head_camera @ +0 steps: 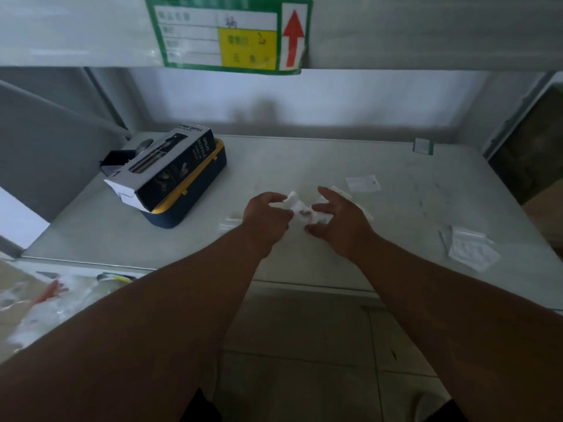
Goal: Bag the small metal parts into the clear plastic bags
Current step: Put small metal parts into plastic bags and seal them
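A small clear plastic bag (300, 205) is held between both hands above the middle of the white shelf (304, 159). A small dark metal part (304, 212) shows inside it. My left hand (265, 216) pinches the bag's left end with curled fingers. My right hand (338, 217) touches the bag's right end, its fingers spread; its grip is unclear. More clear bags lie flat on the shelf: a pile (467, 248) at the right, one (362, 183) beyond my right hand, one (230, 223) just left of my left wrist.
A dark spray-bottle box (166, 167) lies on a blue and yellow tray (198, 193) at the left of the shelf. An upper shelf edge with a green label (228, 33) hangs overhead. Bags and clutter (54, 300) sit below left.
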